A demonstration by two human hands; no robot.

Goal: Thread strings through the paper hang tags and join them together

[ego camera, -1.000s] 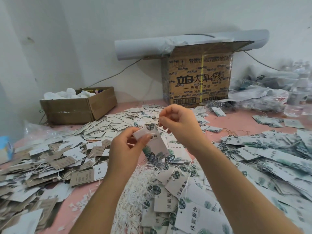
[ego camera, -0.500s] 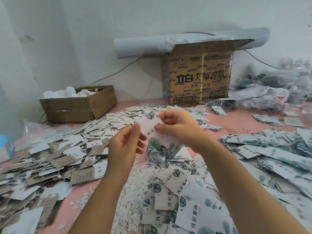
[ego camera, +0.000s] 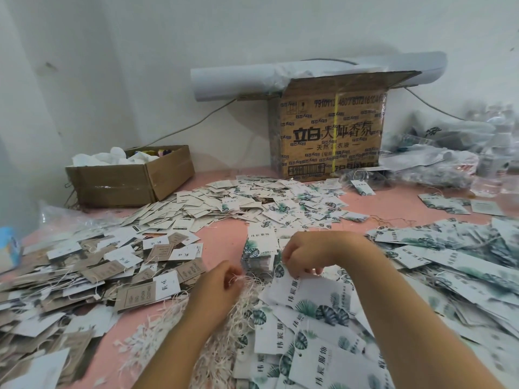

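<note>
Dropping to counter (ego camera: 224, 242): left hand (ego camera: 222, 287) fingers pinch string (ego camera: 237, 279), right hand (ego camera: 306, 256) fingers pinch fresh tag (ego camera: 314, 290) beneath; next threading round likely starting.

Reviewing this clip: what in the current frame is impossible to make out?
Head view throughout.
Whether the left hand pinches a strand from the white strings: curled fingers and blur hide it.
Whether the right hand pinches the leaf-print tag: fingertips tucked under.
Contents of the tall carton: its walls hide them.
Blue object: cut by left edge.
Plastic bags, right: blurred.

Matt paper hang tags (ego camera: 311, 301), frayed white strings (ego camera: 241, 307), brown cardboard box (ego camera: 331, 130).
</note>
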